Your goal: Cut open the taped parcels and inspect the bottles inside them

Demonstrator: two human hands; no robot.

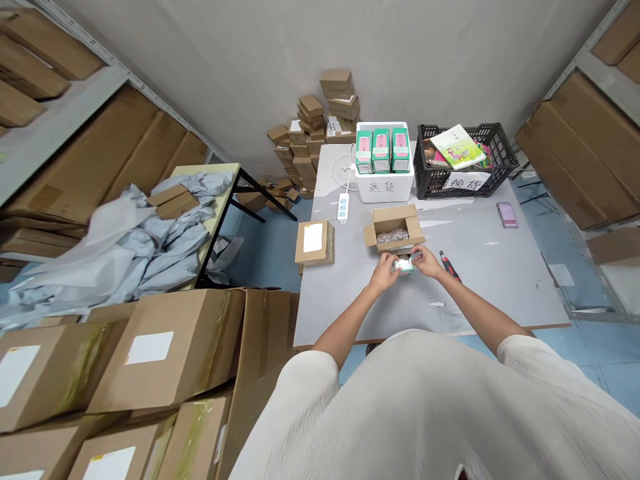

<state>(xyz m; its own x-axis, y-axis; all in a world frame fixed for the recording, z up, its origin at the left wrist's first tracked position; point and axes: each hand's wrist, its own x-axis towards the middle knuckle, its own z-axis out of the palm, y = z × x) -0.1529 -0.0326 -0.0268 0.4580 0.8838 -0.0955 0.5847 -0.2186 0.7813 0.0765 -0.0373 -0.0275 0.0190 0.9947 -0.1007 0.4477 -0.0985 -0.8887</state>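
A small green and white box [404, 265] is between my hands on the grey table [345, 293]. The fingers of my left hand [384, 272] close on its left side. At its right upper corner, my right hand [427, 261] pinches an edge; whether this is a flap is too small to tell. Just beyond my hands stands an open cardboard carton [395, 217], flaps spread, with bubble wrap [393, 235] inside. A red and black utility knife [450, 267] lies right of my right forearm.
A taped carton [314, 243] and a power strip [343, 208] are on the left. At the back, a white foam bin [384, 192] holds 3 green and pink boxes, beside a black crate [430, 177] with books. A phone [507, 215] lies far right. Large cartons [155, 347] crowd the left foreground.
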